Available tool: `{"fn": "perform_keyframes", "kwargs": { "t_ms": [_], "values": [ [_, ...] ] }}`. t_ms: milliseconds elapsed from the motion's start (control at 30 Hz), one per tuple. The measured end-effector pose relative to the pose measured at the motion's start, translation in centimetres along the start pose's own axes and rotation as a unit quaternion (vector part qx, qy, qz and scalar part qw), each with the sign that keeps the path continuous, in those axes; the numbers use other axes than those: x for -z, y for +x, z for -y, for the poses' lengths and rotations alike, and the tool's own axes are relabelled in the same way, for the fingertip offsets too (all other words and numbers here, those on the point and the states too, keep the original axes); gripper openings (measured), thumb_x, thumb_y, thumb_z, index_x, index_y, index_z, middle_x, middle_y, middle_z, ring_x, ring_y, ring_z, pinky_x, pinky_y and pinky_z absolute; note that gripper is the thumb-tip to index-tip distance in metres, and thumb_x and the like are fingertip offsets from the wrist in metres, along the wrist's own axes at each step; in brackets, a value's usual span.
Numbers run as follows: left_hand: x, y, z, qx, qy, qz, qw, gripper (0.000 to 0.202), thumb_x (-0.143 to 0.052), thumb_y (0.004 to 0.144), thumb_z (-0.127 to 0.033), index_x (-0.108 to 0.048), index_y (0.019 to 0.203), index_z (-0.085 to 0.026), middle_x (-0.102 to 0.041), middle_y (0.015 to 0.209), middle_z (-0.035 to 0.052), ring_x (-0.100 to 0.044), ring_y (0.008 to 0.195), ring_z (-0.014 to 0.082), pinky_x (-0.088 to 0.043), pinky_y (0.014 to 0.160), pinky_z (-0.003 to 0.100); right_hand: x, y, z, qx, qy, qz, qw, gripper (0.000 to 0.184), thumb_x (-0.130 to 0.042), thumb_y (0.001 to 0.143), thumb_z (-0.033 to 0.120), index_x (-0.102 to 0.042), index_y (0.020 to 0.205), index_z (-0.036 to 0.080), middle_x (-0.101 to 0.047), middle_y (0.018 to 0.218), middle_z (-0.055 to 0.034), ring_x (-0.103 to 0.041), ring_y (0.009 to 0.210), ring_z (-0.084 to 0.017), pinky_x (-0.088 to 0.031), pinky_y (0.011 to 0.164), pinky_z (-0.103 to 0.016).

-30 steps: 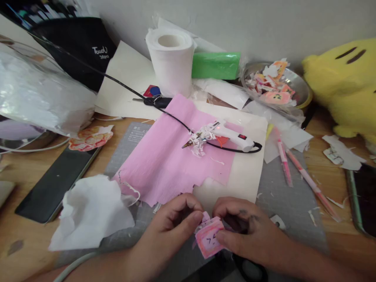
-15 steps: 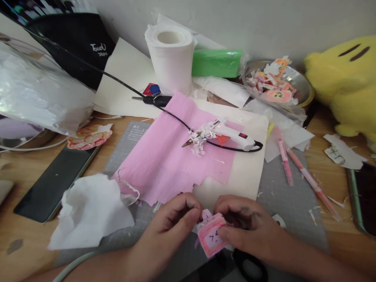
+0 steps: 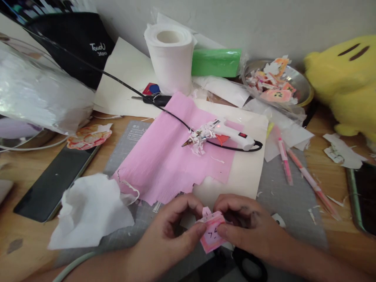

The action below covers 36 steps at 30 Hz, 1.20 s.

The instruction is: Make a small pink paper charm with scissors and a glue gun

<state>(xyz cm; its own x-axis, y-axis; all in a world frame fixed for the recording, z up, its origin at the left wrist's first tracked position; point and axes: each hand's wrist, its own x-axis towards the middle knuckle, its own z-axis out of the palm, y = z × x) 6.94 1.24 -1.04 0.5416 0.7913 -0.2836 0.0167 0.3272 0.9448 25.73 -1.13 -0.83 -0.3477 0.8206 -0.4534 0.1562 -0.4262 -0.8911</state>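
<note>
Both hands pinch a small pink paper piece (image 3: 212, 234) with a drawn face, held just above the grey cutting mat (image 3: 293, 207) at the near edge. My left hand (image 3: 173, 231) grips its left side with curled fingers. My right hand (image 3: 246, 229) grips its right side between thumb and fingers. Beyond the hands lies a pink crepe sheet (image 3: 170, 156) on cream paper (image 3: 246, 172), with a white glue gun (image 3: 232, 135) resting on it, its tip stuck with paper shreds.
Crumpled white tissue (image 3: 88, 209) lies left, next to a dark phone (image 3: 55, 180). A paper roll (image 3: 170, 58), green block (image 3: 216, 62), bowl of paper scraps (image 3: 276, 84) and yellow plush (image 3: 346, 82) stand at the back. Pink pens (image 3: 296, 168) lie right. Black scissors handles (image 3: 249, 268) sit under my right hand.
The pink piece has been turned slightly and lowered between my fingers; my left thumb has shifted under its left edge. Everything else on the desk stays put.
</note>
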Motion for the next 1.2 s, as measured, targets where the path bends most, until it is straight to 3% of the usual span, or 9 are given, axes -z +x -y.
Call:
{"fn": "perform_keyframes", "kwargs": {
  "t_ms": [267,1200],
  "values": [
    [-0.06,-0.12,0.23,-0.01,-0.048,-0.006,0.999,0.004,-0.059,0.083,-0.021,-0.057,0.087,-0.022,-0.055,0.081,-0.003,-0.05,0.075,0.0099,-0.041,0.066,0.019,0.02,0.03,0.11,0.002,-0.003,-0.006,1.0,0.014,-0.06,0.073,0.032,-0.056,0.073,0.019,-0.044,0.065,0.0035,-0.038,0.059,-0.011,-0.031,0.052,-0.024],
    [0.04,0.11,-0.07,0.035,0.005,0.008,0.999,0.007,-0.055,0.082,-0.025,-0.055,0.08,-0.019,-0.054,0.072,-0.0021,-0.05,0.068,0.0116,-0.04,0.062,0.022,0.1,-0.07,0.31,0.006,0.008,-0.003,1.0,0.013,-0.06,0.073,0.03,-0.057,0.074,0.018,-0.044,0.065,0.0038,-0.039,0.059,-0.01,-0.032,0.052,-0.023]
  ]
}}
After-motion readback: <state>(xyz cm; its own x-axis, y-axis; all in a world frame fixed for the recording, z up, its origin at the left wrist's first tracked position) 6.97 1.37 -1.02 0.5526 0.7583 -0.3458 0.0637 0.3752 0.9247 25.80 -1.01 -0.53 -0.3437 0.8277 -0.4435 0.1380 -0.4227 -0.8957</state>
